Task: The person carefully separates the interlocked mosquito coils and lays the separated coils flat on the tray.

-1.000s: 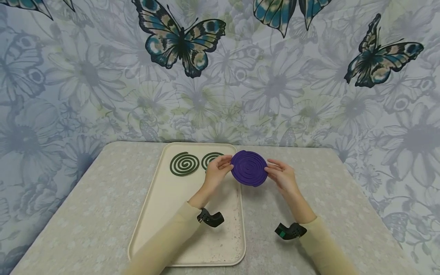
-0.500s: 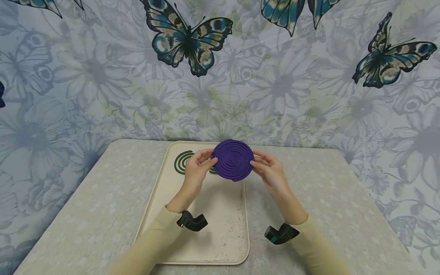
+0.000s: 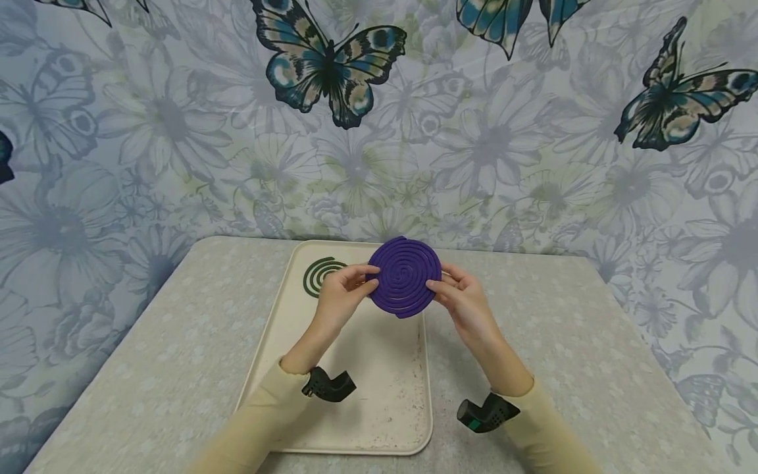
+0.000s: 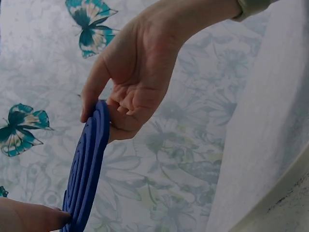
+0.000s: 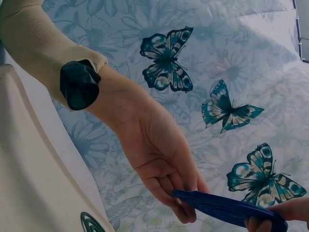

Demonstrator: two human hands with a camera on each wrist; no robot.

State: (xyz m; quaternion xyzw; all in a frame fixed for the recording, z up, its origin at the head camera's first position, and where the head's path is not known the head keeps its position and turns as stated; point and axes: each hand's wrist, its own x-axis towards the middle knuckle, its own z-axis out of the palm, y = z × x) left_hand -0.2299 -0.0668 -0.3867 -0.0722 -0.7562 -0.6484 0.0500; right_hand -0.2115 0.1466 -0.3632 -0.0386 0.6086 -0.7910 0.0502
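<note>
A flat purple mosquito coil [image 3: 404, 277], wound in a round spiral, is held up above the tray's far right corner, its face tilted toward the head camera. My left hand [image 3: 339, 297] pinches its left edge between thumb and fingers. At the opposite edge, my right hand [image 3: 470, 306] grips it with the thumb in front. Both wrist views show the coil [image 4: 87, 169] nearly edge-on between the hands. A green mosquito coil [image 3: 320, 271] lies on the tray's far left part, partly covered by my left hand.
The cream tray [image 3: 428, 395] lies on a pale patterned table [image 3: 533, 342], with dark specks near its right side. Behind the table hangs a butterfly-and-flower backdrop [image 3: 491, 138]. Each wrist wears a black camera [image 3: 328, 385].
Both hands have carried the purple coil left from beside the tray to above its far right corner. A second green coil on the tray has become hidden behind it and my left hand.
</note>
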